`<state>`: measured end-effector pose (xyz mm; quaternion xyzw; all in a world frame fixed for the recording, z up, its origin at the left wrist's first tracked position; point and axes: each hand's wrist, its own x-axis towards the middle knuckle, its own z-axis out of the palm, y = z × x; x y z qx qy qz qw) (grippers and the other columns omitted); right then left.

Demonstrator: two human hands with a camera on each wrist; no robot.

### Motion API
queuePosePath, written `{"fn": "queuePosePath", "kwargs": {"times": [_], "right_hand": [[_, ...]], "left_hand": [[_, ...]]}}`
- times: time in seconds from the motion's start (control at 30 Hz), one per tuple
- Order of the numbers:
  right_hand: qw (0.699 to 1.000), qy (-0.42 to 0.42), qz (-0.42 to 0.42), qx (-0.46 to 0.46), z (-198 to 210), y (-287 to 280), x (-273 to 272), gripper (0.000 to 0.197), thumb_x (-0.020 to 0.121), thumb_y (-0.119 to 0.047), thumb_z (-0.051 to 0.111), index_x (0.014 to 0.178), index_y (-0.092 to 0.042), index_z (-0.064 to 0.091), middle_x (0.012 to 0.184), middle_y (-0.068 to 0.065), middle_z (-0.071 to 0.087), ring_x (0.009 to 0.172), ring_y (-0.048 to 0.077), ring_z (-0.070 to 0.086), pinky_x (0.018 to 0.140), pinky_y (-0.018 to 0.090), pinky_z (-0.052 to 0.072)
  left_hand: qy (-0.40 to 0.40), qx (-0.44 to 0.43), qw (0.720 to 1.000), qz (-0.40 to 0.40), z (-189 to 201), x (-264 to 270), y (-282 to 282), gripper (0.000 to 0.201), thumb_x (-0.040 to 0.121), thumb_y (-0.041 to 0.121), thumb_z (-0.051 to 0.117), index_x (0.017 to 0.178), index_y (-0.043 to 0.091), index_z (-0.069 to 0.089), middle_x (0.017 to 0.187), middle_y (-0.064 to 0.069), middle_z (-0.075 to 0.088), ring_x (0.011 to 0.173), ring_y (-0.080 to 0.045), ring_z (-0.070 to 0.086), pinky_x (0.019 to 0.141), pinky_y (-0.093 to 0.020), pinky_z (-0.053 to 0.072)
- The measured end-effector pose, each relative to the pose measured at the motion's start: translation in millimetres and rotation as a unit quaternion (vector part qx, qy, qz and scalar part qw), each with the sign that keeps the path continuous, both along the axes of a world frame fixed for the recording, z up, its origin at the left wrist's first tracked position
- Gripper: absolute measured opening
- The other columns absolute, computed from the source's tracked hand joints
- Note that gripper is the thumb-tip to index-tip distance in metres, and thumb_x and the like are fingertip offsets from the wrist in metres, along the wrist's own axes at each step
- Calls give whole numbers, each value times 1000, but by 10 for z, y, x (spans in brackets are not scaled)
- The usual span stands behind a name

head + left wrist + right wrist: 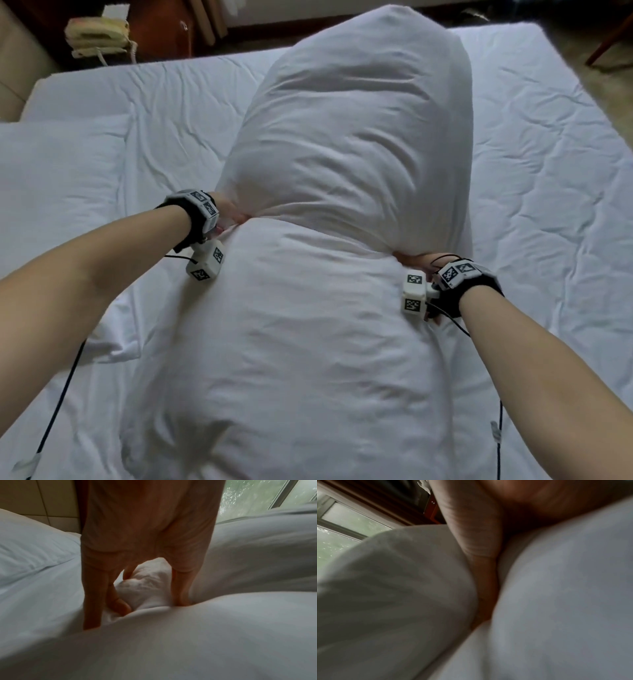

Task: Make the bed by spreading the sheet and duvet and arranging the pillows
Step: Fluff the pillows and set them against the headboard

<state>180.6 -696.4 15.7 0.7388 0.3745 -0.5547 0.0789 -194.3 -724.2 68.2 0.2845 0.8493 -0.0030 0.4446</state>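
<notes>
Both my hands grab the fold of the duvet [308, 342] | left hand [228, 213] pinches cloth | right hand [416, 262] tucked in, grip unclear | duvet bunched on the bed sheet [534, 178] | pillow [58, 164] on my left

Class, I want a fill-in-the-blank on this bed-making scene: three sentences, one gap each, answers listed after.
1. Both hands, the left hand and the right hand, grip the folded white ____.
2. A pillow lies on the bed to the person's ____.
3. On the wooden nightstand beyond the bed sits a ____.

Missing words: duvet; left; telephone
</notes>
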Motion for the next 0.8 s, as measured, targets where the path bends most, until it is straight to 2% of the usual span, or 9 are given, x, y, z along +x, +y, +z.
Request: {"fn": "queuePosePath", "kwargs": {"times": [0.1, 0.2, 0.3, 0.37, 0.47, 0.57, 0.63, 0.7, 0.8], "right_hand": [[999, -18, 49, 3, -221, 134, 18, 115, -3, -77, 73, 94, -19, 53, 83, 3, 55, 97, 26, 57, 98, 47, 47], [999, -36, 20, 23, -386, 170, 29, 97, 35, -67, 82, 112, -12, 58, 85, 4, 55, 94, 26, 58, 99, 48, 46], [1000, -31, -6, 5, -454, 171, 95, 90, 53, -53, 85, 125, -10, 51, 99, 12, 63, 94, 31, 60, 88, 51, 51], [1000, -24, -18, -4, -520, 180, 181, 70, 57, -49, 86, 110, -11, 58, 99, 13, 66, 93, 33, 63, 75, 47, 52], [998, -51, 16, -13, -734, 265, 351, 67, 45, -62, 86, 96, -22, 70, 93, 11, 70, 85, 32, 66, 59, 45, 56], [999, -33, -8, -8, -589, 223, 299, 55, 64, -43, 84, 104, -12, 63, 93, 14, 65, 69, 26, 58, 51, 34, 49], [999, -46, 11, 7, -580, 241, 266, 59, 70, -45, 79, 116, -15, 55, 109, 12, 63, 85, 27, 60, 69, 33, 50], [994, -72, 77, 6, -633, 312, 223, 82, 74, -50, 73, 138, -11, 39, 137, 7, 50, 122, 23, 50, 96, 29, 40], [983, -106, 148, -7, -560, 309, 121, 84, 83, -51, 62, 145, -6, 28, 153, 5, 32, 141, 16, 31, 109, 22, 25]], "left_hand": [[-11, -12, 999, -29, -173, 6, 82, 20, 89, 25, 64, 82, 9, 54, 53, -3, 56, 56, -18, 46, 43, -22, 43], [17, -47, 998, -44, -306, 52, 144, 25, 83, 29, 69, 76, 9, 57, 49, -5, 53, 50, -19, 45, 41, -17, 36], [17, -21, 998, -52, -419, 94, 184, 21, 81, 23, 72, 95, 10, 65, 63, -6, 54, 55, -19, 48, 49, -23, 35], [-6, -18, 998, -55, -433, 150, 200, 27, 84, 20, 70, 107, 6, 66, 60, -4, 57, 62, -20, 50, 51, -24, 37], [-28, -54, 997, -53, -350, 262, 167, 6, 94, 19, 57, 94, 13, 58, 35, 4, 55, 54, -18, 52, 43, -21, 40], [5, -25, 997, -75, -349, 244, 171, 7, 90, 22, 62, 91, 16, 58, 50, 0, 60, 60, -18, 54, 45, -23, 38], [-3, -35, 996, -78, -445, 183, 179, 11, 89, 25, 64, 93, 16, 60, 49, 3, 61, 55, -15, 55, 44, -21, 38], [-5, -44, 997, -70, -534, 145, 188, 11, 88, 25, 65, 88, 15, 60, 45, 4, 60, 55, -16, 52, 47, -23, 38], [13, -21, 995, -93, -607, 111, 196, 32, 85, 26, 69, 110, 7, 62, 90, -11, 71, 85, -27, 62, 66, -30, 50]]}}
